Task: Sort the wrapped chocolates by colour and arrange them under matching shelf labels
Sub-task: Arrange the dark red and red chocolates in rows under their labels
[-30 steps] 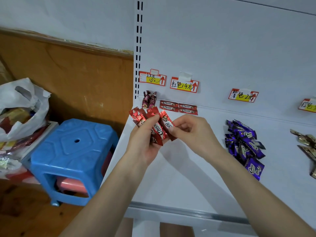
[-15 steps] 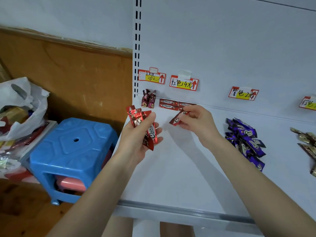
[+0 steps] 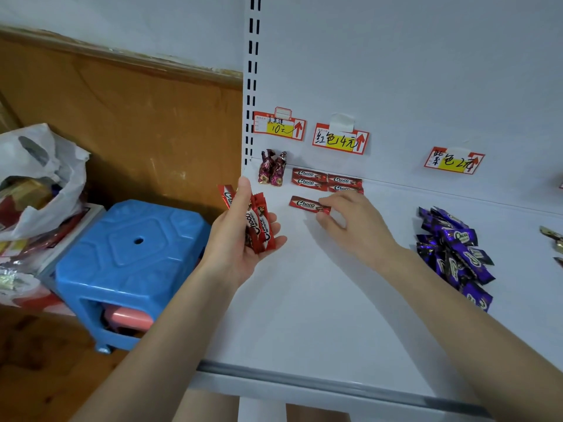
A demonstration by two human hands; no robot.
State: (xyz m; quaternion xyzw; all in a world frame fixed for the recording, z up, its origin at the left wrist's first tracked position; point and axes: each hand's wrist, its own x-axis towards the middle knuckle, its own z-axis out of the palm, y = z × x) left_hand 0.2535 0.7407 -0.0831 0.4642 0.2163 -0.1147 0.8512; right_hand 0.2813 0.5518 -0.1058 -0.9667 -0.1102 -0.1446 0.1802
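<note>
**While left hand (image 3: 234, 239) grips stock, right hand (image 3: 353, 223) pinches one bar**

Left fingers curl round a bunch of red chocolates (image 3: 260, 226). Right fingers (image 3: 333, 204) pinch the end of one red bar (image 3: 304, 203), flat on the shelf (image 3: 320, 300), just before four red bars (image 3: 326, 181) under the red label (image 3: 339, 138).
</note>
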